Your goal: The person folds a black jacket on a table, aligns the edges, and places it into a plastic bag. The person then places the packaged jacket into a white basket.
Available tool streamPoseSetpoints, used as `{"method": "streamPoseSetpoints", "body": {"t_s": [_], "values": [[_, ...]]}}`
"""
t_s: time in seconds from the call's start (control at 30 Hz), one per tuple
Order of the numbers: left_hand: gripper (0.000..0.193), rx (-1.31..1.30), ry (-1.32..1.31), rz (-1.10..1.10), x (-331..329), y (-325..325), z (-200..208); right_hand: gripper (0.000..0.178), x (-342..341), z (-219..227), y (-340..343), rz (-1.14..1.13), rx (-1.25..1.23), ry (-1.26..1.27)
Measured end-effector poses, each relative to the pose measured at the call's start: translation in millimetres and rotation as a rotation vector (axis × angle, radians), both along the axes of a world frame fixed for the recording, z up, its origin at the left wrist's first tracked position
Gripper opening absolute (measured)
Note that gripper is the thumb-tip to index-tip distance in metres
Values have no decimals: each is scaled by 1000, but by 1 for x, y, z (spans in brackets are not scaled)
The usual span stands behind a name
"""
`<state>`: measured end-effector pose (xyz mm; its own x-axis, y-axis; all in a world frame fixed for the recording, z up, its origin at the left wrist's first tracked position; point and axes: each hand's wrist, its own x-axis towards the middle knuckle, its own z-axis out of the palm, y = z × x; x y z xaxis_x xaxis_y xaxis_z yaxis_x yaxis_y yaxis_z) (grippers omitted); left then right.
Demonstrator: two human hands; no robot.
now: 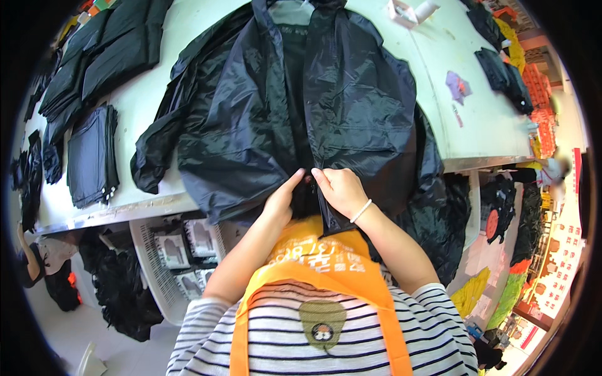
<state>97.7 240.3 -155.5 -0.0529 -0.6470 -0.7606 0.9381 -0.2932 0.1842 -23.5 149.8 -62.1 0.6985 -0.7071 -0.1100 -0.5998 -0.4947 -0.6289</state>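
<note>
A glossy black jacket (238,119) lies front up and spread out on a pale green-white worktable (483,128), its collar at the far end and its hem hanging over the near edge, toward the wearer of the camera. Its two front panels lie slightly apart, with a dark strip of the inside showing between them.

At the middle of the jacket's hem, both bare hands work thumb to thumb. The left hand (281,199) is closed in a pinch on one front edge; the right hand (342,191), with a pale beaded bracelet (361,211) at its wrist, grips the opposite edge. The fingers beneath the cloth are hidden, and whether they hold a zip or only fabric cannot be made out.

The step in hand appears to be lining up the two front edges at the bottom. From here, the next move seems to call for keeping both lower corners level and the slippery cloth taut, so that neither panel slides out of line.

Left of the jacket sit a neat stack of folded black garments (92,156) and, farther up, a larger folded black pile (125,47). Below its left side stands a white plastic basket (148,266) holding picture-printed packs (172,249). Right of the collar is a small open box (402,14).
</note>
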Motion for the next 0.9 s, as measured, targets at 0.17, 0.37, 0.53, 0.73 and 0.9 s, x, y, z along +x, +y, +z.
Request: {"method": "streamPoseSetpoints", "body": {"t_s": [0.17, 0.37, 0.53, 0.73, 0.9], "values": [[41, -127, -57, -215, -10, -26, -2, 44, -7, -27, 23, 97, 61, 113], [37, -175, 113, -242, -11, -36, -6, 40, -51, -40, -3, -164, 750, -290], [35, -211, 122, -222, -12, -42, -10, 31, -79, -70, -6, -471, 896, -588], [21, -124, -168, -196, -27, -46, -6, 22, -82, -45, 3, -320, -266, -51], [17, -241, -170, -246, -25, -45, 11, 31, -39, -10, 40, -216, -161, 28]]}}
